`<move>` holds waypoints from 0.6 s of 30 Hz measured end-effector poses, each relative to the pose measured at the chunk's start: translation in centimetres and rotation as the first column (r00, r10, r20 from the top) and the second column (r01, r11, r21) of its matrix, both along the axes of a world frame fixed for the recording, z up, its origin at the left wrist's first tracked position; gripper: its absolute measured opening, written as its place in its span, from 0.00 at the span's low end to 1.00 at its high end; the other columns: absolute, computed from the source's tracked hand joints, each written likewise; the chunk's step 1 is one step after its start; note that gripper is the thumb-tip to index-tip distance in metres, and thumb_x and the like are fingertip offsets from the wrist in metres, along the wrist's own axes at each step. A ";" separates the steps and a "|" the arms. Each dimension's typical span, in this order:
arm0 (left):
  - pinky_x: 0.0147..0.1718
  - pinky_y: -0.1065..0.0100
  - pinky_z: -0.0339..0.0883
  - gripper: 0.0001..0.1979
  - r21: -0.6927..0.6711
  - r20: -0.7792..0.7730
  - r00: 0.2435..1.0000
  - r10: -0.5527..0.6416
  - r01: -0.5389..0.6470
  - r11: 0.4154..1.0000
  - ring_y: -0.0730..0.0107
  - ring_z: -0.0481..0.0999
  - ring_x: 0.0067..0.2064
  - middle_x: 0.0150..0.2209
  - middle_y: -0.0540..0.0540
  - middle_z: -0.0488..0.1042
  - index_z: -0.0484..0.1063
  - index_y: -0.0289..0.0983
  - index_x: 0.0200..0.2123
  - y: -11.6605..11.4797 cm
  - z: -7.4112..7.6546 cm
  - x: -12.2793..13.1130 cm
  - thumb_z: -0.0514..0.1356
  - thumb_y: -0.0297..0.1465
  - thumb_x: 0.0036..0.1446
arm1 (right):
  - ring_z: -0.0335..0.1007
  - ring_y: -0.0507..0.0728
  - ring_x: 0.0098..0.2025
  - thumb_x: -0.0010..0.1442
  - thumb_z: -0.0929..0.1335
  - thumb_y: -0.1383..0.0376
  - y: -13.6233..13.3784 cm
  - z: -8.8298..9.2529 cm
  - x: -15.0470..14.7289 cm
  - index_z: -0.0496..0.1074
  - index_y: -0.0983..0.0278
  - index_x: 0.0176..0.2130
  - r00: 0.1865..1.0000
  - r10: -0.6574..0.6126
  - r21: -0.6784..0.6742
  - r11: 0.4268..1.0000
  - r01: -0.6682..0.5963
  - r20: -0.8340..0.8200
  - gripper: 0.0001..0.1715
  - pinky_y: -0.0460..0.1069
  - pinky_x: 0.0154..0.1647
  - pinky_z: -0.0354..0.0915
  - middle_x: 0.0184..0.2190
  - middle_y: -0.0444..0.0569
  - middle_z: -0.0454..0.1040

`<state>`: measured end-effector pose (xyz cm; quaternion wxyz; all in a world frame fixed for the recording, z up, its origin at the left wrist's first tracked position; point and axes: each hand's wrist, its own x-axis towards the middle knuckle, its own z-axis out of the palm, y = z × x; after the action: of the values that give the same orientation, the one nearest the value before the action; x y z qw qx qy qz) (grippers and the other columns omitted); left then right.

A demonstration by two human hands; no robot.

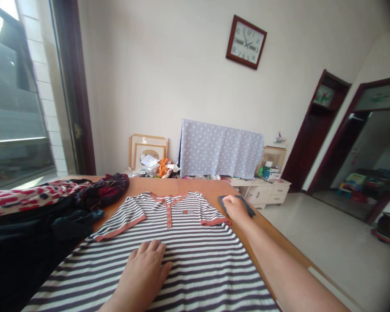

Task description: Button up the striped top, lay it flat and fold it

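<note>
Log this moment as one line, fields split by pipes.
left hand: flat on striped shirt | right hand: curled, at dark cloth | shirt: spread on table

Striped shirt (190, 242) lies flat, buttons up; dark cloth (248, 207) beside its sleeve.

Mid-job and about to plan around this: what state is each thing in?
Shirt: spread out, front up
Left hand: palm down on shirt
Dark cloth: laid down, partly hidden
Right hand: curled over dark cloth, grip unclear
Clothes: heaped
Spotted cover: draped
Drawers: shut
Clock: hung up
</note>
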<state>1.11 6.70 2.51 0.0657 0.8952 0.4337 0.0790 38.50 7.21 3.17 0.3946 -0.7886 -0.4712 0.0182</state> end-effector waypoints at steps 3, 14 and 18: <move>0.55 0.52 0.59 0.23 0.007 0.001 1.000 0.002 -0.002 1.000 0.52 0.66 0.57 0.55 0.41 0.71 0.71 0.41 0.54 0.0 -0.1 0.0 0.50 0.43 0.62 | 0.69 0.54 0.38 0.58 0.64 0.64 -0.8 -0.2 -0.8 0.75 0.61 0.39 0.990 0.090 -0.085 0.993 -0.081 0.109 0.11 0.45 0.38 0.59 0.36 0.46 0.76; 0.54 0.53 0.60 0.22 0.009 0.012 1.000 -0.009 0.009 1.000 0.51 0.67 0.57 0.54 0.41 0.71 0.72 0.42 0.54 -0.1 0.2 -0.1 0.50 0.42 0.62 | 0.72 0.63 0.41 0.49 0.73 0.56 -2.8 -2.3 0.5 0.73 0.63 0.36 0.993 -0.058 -0.441 0.892 0.096 0.099 0.16 0.49 0.34 0.58 0.40 0.55 0.76; 0.55 0.53 0.60 0.22 -0.005 0.004 1.000 -0.006 0.006 1.000 0.52 0.66 0.57 0.55 0.40 0.71 0.71 0.42 0.55 -0.3 0.4 -0.1 0.49 0.42 0.62 | 0.71 0.57 0.32 0.45 0.74 0.64 -3.1 -3.9 1.1 0.71 0.64 0.26 0.978 -0.047 -0.327 0.945 -0.023 -0.203 0.09 0.46 0.28 0.56 0.25 0.48 0.75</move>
<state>1.00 6.43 2.93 0.0690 0.8962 0.4309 0.0795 39.63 4.12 -0.77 0.3050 -0.8398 -0.4130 0.1763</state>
